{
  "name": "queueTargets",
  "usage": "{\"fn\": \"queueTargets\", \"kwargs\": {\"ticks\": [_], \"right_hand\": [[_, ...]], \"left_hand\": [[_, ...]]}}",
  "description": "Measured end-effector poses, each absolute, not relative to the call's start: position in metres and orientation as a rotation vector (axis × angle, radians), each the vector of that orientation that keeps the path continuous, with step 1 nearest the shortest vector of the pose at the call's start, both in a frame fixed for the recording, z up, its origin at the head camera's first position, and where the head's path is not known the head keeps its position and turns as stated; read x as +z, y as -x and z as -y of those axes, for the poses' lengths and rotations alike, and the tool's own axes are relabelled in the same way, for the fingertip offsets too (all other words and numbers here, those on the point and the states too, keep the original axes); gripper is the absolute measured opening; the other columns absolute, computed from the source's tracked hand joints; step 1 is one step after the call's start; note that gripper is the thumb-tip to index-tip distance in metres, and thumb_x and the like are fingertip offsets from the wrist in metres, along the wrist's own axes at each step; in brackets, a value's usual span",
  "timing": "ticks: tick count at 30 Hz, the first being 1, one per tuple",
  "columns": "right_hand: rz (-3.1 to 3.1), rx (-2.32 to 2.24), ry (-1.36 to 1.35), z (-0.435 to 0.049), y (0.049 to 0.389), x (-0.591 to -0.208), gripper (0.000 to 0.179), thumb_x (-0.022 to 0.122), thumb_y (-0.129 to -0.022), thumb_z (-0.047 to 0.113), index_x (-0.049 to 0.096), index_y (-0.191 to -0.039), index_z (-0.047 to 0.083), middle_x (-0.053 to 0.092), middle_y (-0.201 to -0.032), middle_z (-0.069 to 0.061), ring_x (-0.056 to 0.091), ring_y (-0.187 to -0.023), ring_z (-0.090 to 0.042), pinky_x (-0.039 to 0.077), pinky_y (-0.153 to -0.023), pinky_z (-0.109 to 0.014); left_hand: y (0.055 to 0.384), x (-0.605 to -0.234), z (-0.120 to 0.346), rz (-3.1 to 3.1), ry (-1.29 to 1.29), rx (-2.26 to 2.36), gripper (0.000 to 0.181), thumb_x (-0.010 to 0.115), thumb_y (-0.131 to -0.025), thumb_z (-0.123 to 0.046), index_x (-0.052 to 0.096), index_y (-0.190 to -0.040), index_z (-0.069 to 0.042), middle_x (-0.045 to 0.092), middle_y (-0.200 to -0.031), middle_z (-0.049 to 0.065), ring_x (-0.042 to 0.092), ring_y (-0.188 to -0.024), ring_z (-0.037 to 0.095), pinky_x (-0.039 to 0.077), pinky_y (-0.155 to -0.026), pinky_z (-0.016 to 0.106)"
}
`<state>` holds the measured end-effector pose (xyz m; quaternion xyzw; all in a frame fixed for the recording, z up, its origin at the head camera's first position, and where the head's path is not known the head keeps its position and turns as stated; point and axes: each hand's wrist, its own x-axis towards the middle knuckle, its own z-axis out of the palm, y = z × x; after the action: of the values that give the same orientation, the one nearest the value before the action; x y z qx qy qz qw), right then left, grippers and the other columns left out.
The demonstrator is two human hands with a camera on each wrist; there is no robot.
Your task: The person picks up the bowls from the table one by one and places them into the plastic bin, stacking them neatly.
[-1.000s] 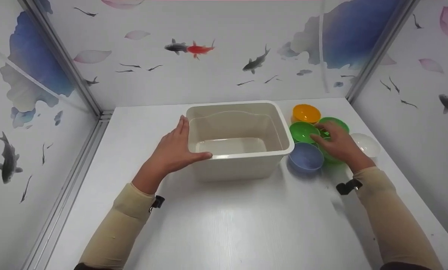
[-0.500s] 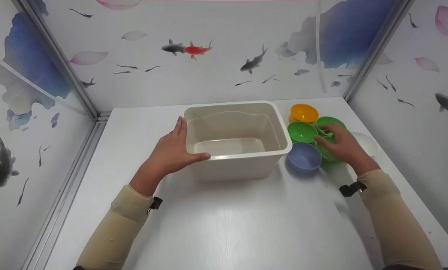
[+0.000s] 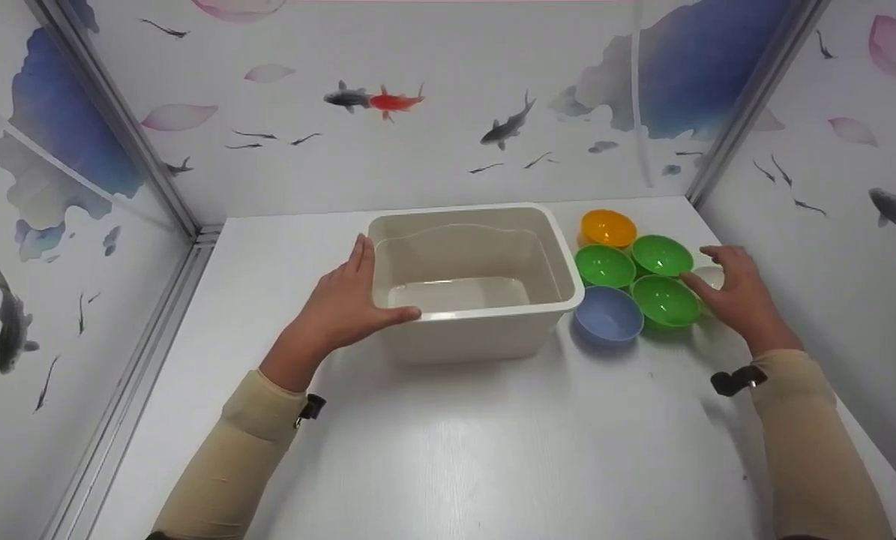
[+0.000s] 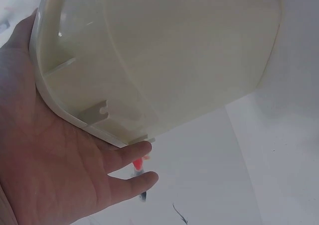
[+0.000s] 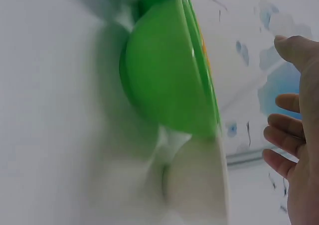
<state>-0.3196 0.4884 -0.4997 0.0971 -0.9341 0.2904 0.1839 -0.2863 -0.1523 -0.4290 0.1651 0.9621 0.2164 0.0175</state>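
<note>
My left hand (image 3: 339, 304) rests at the left front corner of a cream plastic tub (image 3: 477, 339), thumb along the front rim and straight fingers against the left side. In the left wrist view the palm (image 4: 55, 170) lies against the tub's rim. My right hand (image 3: 744, 296) hovers over a white bowl (image 3: 710, 276), partly hiding it, with thumb and fingers apart and nothing between them. Left of it sit three green bowls (image 3: 665, 301), a blue bowl (image 3: 609, 315) and an orange bowl (image 3: 608, 227). The right wrist view shows a green bowl (image 5: 164, 70) beside the white bowl (image 5: 197, 180).
The tub's inside floor (image 3: 462, 292) shows nothing on it. White panels (image 3: 433, 165) printed with fish and petals stand behind and at both sides of the white table (image 3: 433, 450). Metal posts (image 3: 755, 105) run up the corners.
My right hand has moved right, from over the green bowls to over the white bowl, holding nothing. The left hand stays on the tub; the bowls stay in place.
</note>
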Motion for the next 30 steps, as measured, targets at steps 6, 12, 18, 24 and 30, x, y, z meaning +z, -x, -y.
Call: {"fn": "queueTargets", "kwargs": {"ticks": [6,12,18,24,30], "right_hand": [[2.552,0.877,-0.180,-0.514,0.312,-0.511,0.076,0.083,-0.100,0.020,0.046,-0.157,-0.014,0.047,-0.148,-0.041,0.042,-0.136,-0.060,0.032,-0.114,-0.074],[2.607,0.951,-0.019,-0.535,0.309,-0.522,0.097,0.081,-0.102,0.033,0.026,-0.169,-0.010,0.033,-0.162,-0.042,0.034,-0.146,-0.060,0.029,-0.119,-0.075],[2.760,1.091,0.150,-0.549,0.310,-0.528,0.123,0.080,-0.101,0.050,-0.003,-0.174,-0.004,0.007,-0.174,-0.042,0.016,-0.159,-0.063,0.019,-0.124,-0.079],[2.880,1.113,0.205,-0.556,0.309,-0.531,0.135,0.081,-0.098,0.057,-0.015,-0.171,-0.004,-0.006,-0.173,-0.045,0.011,-0.158,-0.067,0.018,-0.122,-0.081],[2.948,1.145,0.242,-0.559,0.309,-0.534,0.141,0.082,-0.096,0.060,-0.019,-0.170,-0.004,-0.007,-0.173,-0.045,0.005,-0.159,-0.068,0.013,-0.122,-0.082]], "left_hand": [[0.286,-0.428,0.150,-2.979,-0.497,0.654,0.149,0.067,-0.083,-0.092,-0.001,-0.175,0.003,0.000,-0.185,0.019,0.036,-0.160,0.048,0.033,-0.128,0.059],[0.285,-0.427,0.150,-2.969,-0.486,0.660,0.149,0.067,-0.083,-0.093,-0.002,-0.175,0.001,-0.001,-0.185,0.018,0.034,-0.161,0.047,0.032,-0.128,0.060],[0.286,-0.426,0.151,-2.970,-0.476,0.677,0.150,0.067,-0.081,-0.094,-0.002,-0.175,0.001,-0.002,-0.185,0.016,0.033,-0.161,0.046,0.032,-0.128,0.060],[0.286,-0.426,0.151,-2.963,-0.473,0.681,0.149,0.068,-0.082,-0.092,-0.003,-0.175,0.000,-0.003,-0.185,0.016,0.034,-0.161,0.046,0.033,-0.128,0.059],[0.285,-0.427,0.151,-2.964,-0.471,0.684,0.149,0.068,-0.082,-0.092,-0.003,-0.175,0.000,-0.001,-0.185,0.016,0.038,-0.159,0.047,0.036,-0.126,0.060]]}}
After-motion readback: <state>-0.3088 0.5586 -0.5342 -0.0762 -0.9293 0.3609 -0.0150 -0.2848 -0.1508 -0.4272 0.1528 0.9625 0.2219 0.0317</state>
